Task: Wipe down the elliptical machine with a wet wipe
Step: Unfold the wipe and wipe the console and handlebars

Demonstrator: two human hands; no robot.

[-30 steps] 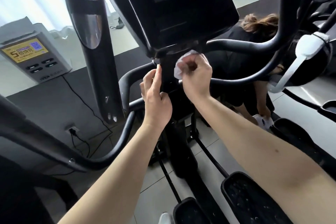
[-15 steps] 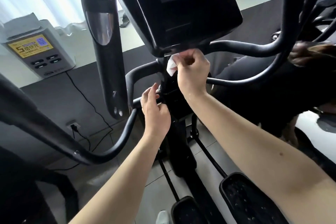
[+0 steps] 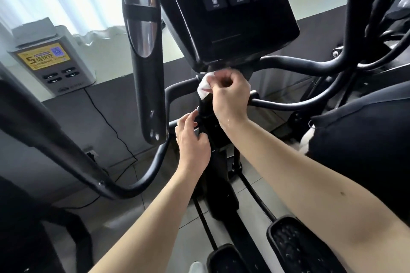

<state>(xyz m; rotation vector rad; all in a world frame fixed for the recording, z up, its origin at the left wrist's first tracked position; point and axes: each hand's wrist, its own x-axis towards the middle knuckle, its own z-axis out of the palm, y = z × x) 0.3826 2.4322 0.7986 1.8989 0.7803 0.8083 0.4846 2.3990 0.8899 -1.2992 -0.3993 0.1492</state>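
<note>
Fingers are curled tight round a white wipe [image 3: 204, 85] by the right hand [image 3: 230, 98], so the grip is closed on the wipe. Most of the wipe is hidden inside the fist. A crumpled bit is seen sticking out on the left side of the grip, past the thumb and first finger. The wipe is pressed against the black machine [image 3: 144, 86], right where the bottom edge of the control panel [image 3: 228, 17] meets the top of the middle post [image 3: 214, 133]. So the wipe is found just under the panel and above the left hand [image 3: 193, 143].

The left hand is held lower down, against the left side of the post. Its fingers are bent and the post is touched by them. Whether the post is really gripped cannot be told, because the fingertips are partly hidden behind it.

Curved black handlebars [image 3: 288, 104] are seen going out to the sides from behind the right hand. Two black foot pedals [image 3: 292, 248] are seen low down, above the grey tiled floor [image 3: 250, 186].

On the window ledge [image 3: 111, 62] at the left, a grey charging box [image 3: 55, 66] with a yellow screen is stood. At the right edge, part of another person in black clothes [image 3: 366, 150] is seen close to the machine.
</note>
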